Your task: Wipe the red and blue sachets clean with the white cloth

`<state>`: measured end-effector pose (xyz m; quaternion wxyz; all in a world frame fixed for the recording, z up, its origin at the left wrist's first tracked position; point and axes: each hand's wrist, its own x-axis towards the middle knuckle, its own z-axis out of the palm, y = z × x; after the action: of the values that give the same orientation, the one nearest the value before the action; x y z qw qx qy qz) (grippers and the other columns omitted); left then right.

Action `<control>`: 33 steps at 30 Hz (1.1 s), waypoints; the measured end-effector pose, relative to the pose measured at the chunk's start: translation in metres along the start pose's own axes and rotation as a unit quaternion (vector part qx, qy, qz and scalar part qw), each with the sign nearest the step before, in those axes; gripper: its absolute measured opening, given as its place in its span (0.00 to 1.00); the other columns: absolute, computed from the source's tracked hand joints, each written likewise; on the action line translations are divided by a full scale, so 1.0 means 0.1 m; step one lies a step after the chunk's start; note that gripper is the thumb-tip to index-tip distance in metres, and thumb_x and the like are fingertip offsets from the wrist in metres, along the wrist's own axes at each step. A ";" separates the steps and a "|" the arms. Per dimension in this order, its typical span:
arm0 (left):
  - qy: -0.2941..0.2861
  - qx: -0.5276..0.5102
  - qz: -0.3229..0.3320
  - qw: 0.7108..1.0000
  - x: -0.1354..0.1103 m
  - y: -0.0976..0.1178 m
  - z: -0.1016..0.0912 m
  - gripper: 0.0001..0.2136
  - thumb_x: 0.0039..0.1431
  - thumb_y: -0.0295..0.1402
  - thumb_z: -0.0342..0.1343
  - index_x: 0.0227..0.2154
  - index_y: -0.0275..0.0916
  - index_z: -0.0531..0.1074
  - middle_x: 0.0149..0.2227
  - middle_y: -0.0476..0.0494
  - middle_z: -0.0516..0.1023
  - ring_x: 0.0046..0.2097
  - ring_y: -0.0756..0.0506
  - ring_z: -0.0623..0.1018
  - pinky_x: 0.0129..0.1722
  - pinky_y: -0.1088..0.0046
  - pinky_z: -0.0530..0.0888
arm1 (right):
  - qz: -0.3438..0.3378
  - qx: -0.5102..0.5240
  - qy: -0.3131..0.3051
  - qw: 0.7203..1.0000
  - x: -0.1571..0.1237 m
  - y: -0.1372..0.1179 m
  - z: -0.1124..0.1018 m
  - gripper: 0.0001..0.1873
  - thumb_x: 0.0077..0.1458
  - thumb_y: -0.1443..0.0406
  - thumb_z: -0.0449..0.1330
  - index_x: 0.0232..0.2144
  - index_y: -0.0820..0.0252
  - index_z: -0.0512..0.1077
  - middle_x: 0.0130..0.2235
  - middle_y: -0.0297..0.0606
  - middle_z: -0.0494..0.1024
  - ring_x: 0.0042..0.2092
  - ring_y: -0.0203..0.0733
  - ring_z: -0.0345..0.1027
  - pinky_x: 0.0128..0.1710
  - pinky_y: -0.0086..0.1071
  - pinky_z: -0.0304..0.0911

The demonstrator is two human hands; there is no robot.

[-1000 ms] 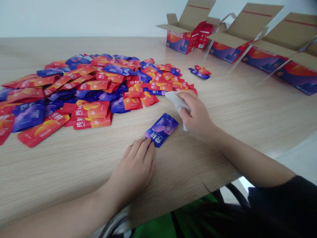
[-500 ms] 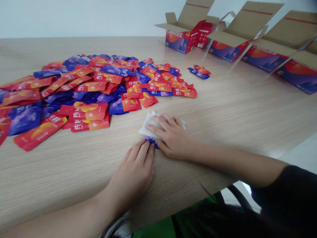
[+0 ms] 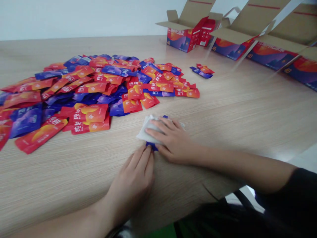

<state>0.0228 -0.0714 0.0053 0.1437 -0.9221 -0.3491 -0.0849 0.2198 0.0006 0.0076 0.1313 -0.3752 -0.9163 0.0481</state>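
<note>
Left hand (image 3: pixel 135 177) pins a pouch (image 3: pixel 153 146), grip unclear; right hand (image 3: pixel 174 142), flat, presses cloth (image 3: pixel 143 133) over it, seemingly wiping. The next stroke needs steady pinning.

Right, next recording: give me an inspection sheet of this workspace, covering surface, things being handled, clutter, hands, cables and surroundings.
Surface: pale wood-grain table; bare stretches show no spill.
Things being handled: blue pouch, mostly hidden under a white cloth.
Clutter: large pile of red and blue pouches, overlapping, cut off at the left edge of the picture; a red pouch and a blue pouch apart from it to the right.
Hands: left hand has its fingers on the near end of the covered pouch; right hand lies over the cloth, fingers spread.
Cables: thin dark strand near the table's front edge; cannot tell what it is.
Surroundings: open printed cartons at far right; pale wall behind.
</note>
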 end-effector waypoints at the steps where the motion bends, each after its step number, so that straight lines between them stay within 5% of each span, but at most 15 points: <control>1: 0.006 0.000 -0.002 1.000 0.00 0.00 0.00 0.19 0.58 0.23 0.46 0.48 0.19 0.73 0.49 0.23 0.77 0.51 0.32 0.77 0.48 0.57 0.79 | 0.034 -0.007 0.006 0.999 0.01 0.02 0.00 0.27 0.63 0.60 0.48 0.63 0.59 0.61 0.66 0.47 0.58 0.65 0.56 0.47 0.62 0.53 0.46; 4: 0.018 -0.002 0.005 1.000 0.02 -0.02 0.00 0.18 0.58 0.23 0.46 0.47 0.19 0.74 0.48 0.23 0.77 0.50 0.32 0.77 0.46 0.57 0.79 | 0.072 -0.021 0.022 0.997 0.01 0.03 0.00 0.28 0.63 0.60 0.49 0.63 0.61 0.62 0.67 0.51 0.57 0.65 0.60 0.47 0.61 0.55 0.46; 8: 0.034 0.000 0.013 0.999 0.04 -0.03 -0.01 0.16 0.58 0.22 0.45 0.41 0.21 0.76 0.41 0.25 0.79 0.44 0.34 0.80 0.42 0.57 0.81 | -0.026 0.001 -0.007 1.000 -0.01 -0.02 0.01 0.28 0.63 0.58 0.49 0.63 0.58 0.61 0.67 0.46 0.57 0.66 0.57 0.46 0.64 0.54 0.43; 14: 0.033 -0.002 0.018 0.999 0.04 -0.03 0.00 0.16 0.60 0.24 0.47 0.45 0.20 0.75 0.47 0.23 0.78 0.47 0.33 0.79 0.43 0.57 0.80 | 0.104 -0.028 0.019 0.994 0.01 0.03 0.00 0.29 0.64 0.59 0.47 0.64 0.63 0.60 0.68 0.49 0.55 0.65 0.61 0.46 0.62 0.56 0.46; 19: 0.039 -0.011 0.016 0.999 0.03 -0.03 0.01 0.15 0.60 0.23 0.46 0.41 0.22 0.76 0.41 0.27 0.80 0.43 0.35 0.80 0.41 0.58 0.81 | -0.019 0.002 -0.009 1.000 -0.01 -0.03 0.01 0.27 0.64 0.58 0.47 0.63 0.59 0.61 0.67 0.42 0.58 0.67 0.55 0.44 0.65 0.53 0.42; 24: 0.042 -0.016 0.009 0.999 0.04 -0.03 0.00 0.17 0.61 0.25 0.46 0.45 0.21 0.75 0.46 0.25 0.78 0.46 0.34 0.79 0.42 0.58 0.81 | 0.102 -0.023 0.021 0.994 -0.01 0.04 0.00 0.29 0.64 0.59 0.47 0.64 0.64 0.59 0.68 0.48 0.55 0.66 0.60 0.46 0.63 0.56 0.45; 29: 0.043 -0.009 0.012 0.999 0.04 -0.03 0.00 0.15 0.60 0.23 0.45 0.43 0.23 0.75 0.42 0.26 0.79 0.44 0.36 0.80 0.41 0.59 0.80 | -0.015 0.003 -0.008 1.000 -0.02 -0.01 0.01 0.27 0.64 0.58 0.47 0.63 0.59 0.61 0.67 0.41 0.59 0.67 0.55 0.45 0.65 0.53 0.42; 33: 0.047 -0.004 0.011 0.999 0.04 -0.05 0.01 0.17 0.61 0.25 0.45 0.46 0.22 0.74 0.47 0.25 0.78 0.48 0.35 0.79 0.43 0.59 0.80 | 0.110 -0.023 0.027 0.993 -0.01 0.02 0.01 0.29 0.64 0.59 0.47 0.65 0.63 0.59 0.68 0.47 0.56 0.66 0.59 0.46 0.64 0.56 0.45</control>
<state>0.0224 -0.0655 0.0063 0.1574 -0.9212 -0.3320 -0.1277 0.2219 0.0017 0.0062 0.1417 -0.4782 -0.8662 0.0311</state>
